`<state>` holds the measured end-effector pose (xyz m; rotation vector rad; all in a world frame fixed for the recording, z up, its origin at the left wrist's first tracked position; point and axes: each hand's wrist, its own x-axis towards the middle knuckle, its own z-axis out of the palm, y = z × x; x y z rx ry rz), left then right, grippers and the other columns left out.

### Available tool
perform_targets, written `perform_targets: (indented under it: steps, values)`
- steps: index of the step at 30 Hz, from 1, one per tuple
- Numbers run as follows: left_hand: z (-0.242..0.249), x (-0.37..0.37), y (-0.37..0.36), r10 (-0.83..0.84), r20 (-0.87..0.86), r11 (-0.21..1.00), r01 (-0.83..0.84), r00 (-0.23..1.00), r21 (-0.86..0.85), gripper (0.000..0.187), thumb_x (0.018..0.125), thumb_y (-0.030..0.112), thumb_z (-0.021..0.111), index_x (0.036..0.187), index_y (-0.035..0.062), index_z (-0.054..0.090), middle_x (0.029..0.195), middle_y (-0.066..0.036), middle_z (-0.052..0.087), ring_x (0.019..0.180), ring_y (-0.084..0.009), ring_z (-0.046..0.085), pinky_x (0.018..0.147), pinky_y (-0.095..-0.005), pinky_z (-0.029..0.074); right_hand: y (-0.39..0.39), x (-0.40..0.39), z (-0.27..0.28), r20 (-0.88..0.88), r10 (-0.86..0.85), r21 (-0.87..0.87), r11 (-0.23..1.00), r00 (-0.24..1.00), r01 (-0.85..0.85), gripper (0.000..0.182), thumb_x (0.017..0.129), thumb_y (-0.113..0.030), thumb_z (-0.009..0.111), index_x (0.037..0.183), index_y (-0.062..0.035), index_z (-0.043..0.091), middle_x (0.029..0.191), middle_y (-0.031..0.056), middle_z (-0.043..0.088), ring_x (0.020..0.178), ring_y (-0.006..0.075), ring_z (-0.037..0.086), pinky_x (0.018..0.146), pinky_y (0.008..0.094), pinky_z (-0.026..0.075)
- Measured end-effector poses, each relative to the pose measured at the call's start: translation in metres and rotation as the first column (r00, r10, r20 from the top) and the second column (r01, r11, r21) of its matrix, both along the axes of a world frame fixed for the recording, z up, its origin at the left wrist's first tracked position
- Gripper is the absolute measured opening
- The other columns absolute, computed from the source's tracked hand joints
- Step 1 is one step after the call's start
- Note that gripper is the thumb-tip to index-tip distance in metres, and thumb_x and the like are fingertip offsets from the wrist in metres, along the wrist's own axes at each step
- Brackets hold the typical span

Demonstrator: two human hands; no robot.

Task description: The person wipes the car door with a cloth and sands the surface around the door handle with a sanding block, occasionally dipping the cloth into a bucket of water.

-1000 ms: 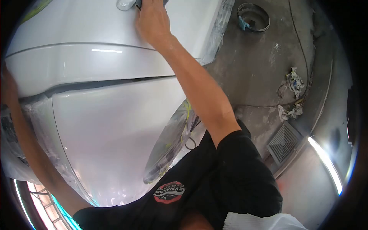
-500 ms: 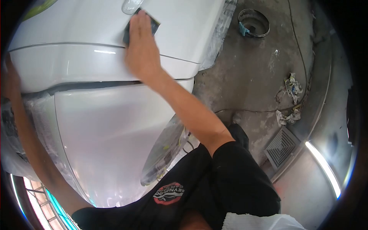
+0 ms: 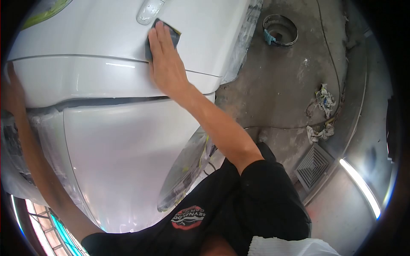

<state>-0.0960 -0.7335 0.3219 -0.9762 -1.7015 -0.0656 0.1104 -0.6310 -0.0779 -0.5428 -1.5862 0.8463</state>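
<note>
My right hand (image 3: 167,70) lies on a glossy white car body panel (image 3: 98,36), its fingers pressing a dark sheet that looks like sandpaper (image 3: 175,38) against the surface. Just above the fingertips is a white door handle (image 3: 149,10). The sheet's lower edge is close to a panel seam. At the far left, my left hand (image 3: 15,94) rests against the panel's edge with its fingers stretched out; nothing shows in it, though the dark rim of the view hides part of it.
Clear plastic film (image 3: 47,132) covers parts beside the white panels. A masked oval part (image 3: 183,175) juts out near my body. On the concrete floor are a round bucket (image 3: 294,39) with a blue cloth, crumpled paper (image 3: 325,101), a hose (image 3: 329,47) and a square grate (image 3: 314,166).
My right hand and the dark sheet have slid slightly to the right over the panel. The whole view has shifted a little. My left hand stays at the panel's edge.
</note>
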Motion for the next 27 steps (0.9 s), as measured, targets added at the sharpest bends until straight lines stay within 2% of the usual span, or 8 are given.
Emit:
perform_targets:
  steps: [4,7,8,11,14,21,26,27]
  values:
    - [-0.001,-0.005,-0.009,0.119,0.045,0.993,-0.119,0.992,0.017,0.094,0.089,0.081,0.035,0.151,0.0115,0.042,0.155,-0.016,0.042,0.142,-0.0369,0.04,0.116,-0.0472,0.028,0.067,-0.008,0.006,-0.166,0.151,-0.101,0.98,0.974,-0.169,0.066,0.083,0.005,0.055,0.147,0.0035,0.037,0.154,0.0359,0.026,0.144,0.0521,0.025,0.113,0.0546,0.035]
    - [0.004,-0.007,-0.003,0.123,0.07,0.992,-0.125,0.99,0.023,0.095,0.089,0.082,0.032,0.152,0.0127,0.041,0.155,-0.016,0.041,0.142,-0.0372,0.04,0.116,-0.0474,0.028,0.095,0.006,0.002,-0.031,0.024,-0.204,0.979,0.999,-0.03,0.059,0.096,0.004,0.043,0.153,-0.0009,0.03,0.157,0.0336,0.023,0.147,0.0439,0.025,0.122,0.0426,0.027]
    - [0.004,-0.012,-0.007,0.142,0.08,0.989,-0.145,0.987,0.022,0.094,0.089,0.082,0.031,0.153,0.0133,0.04,0.156,-0.015,0.041,0.142,-0.0374,0.04,0.116,-0.0474,0.028,0.089,0.02,0.008,-0.08,0.1,-0.344,0.931,0.992,-0.122,0.062,0.094,0.004,0.046,0.154,-0.0031,0.031,0.161,0.0282,0.015,0.147,0.0472,0.022,0.122,0.0477,0.024]
    - [0.015,-0.035,-0.017,0.203,0.175,0.979,-0.204,0.963,-0.011,0.092,0.09,0.081,0.026,0.156,0.0165,0.034,0.157,-0.015,0.039,0.143,-0.037,0.038,0.118,-0.0478,0.025,0.082,0.005,-0.001,0.126,0.094,-0.246,0.967,0.988,-0.061,0.068,0.096,0.003,0.045,0.158,-0.0176,0.025,0.164,0.0242,0.012,0.147,0.0497,0.017,0.124,0.0507,0.018]
    - [0.019,-0.04,-0.014,0.232,0.283,0.971,-0.239,0.931,-0.009,0.089,0.092,0.079,0.021,0.158,0.0192,0.028,0.158,-0.015,0.038,0.145,-0.0364,0.036,0.119,-0.0468,0.023,0.061,0.001,0.004,0.083,-0.006,-0.183,0.983,0.997,0.021,0.069,0.084,0.007,0.055,0.149,-0.0079,0.039,0.155,0.0397,0.015,0.142,0.0577,0.022,0.11,0.0595,0.036]
    - [0.015,-0.04,-0.016,0.235,0.271,0.97,-0.244,0.933,-0.001,0.088,0.094,0.077,0.021,0.158,0.0168,0.028,0.157,-0.017,0.038,0.145,-0.0364,0.035,0.119,-0.0462,0.023,-0.001,0.019,-0.013,0.081,0.162,-0.139,0.979,0.984,-0.15,0.076,0.083,0.013,0.054,0.149,-0.0221,0.043,0.156,0.0385,0.01,0.142,0.0573,0.022,0.106,0.0597,0.04]
    - [0.016,-0.04,-0.016,0.236,0.272,0.97,-0.245,0.933,-0.002,0.087,0.095,0.076,0.021,0.158,0.015,0.028,0.157,-0.018,0.038,0.145,-0.0365,0.035,0.119,-0.0458,0.022,0.033,0.017,-0.001,-0.202,0.051,-0.117,0.99,0.978,-0.075,0.073,0.079,0.01,0.062,0.144,0.0142,0.028,0.154,0.0355,0.023,0.142,0.0516,0.028,0.11,0.0492,0.041]
    - [0.016,-0.042,-0.017,0.236,0.271,0.969,-0.245,0.933,0.001,0.087,0.095,0.075,0.021,0.158,0.0147,0.028,0.157,-0.018,0.038,0.145,-0.0365,0.035,0.119,-0.0457,0.022,0.026,0.009,0.003,-0.164,0.051,-0.107,0.992,0.985,-0.069,0.075,0.079,0.01,0.063,0.146,0.012,0.028,0.154,0.0342,0.025,0.141,0.0515,0.03,0.112,0.0488,0.04]
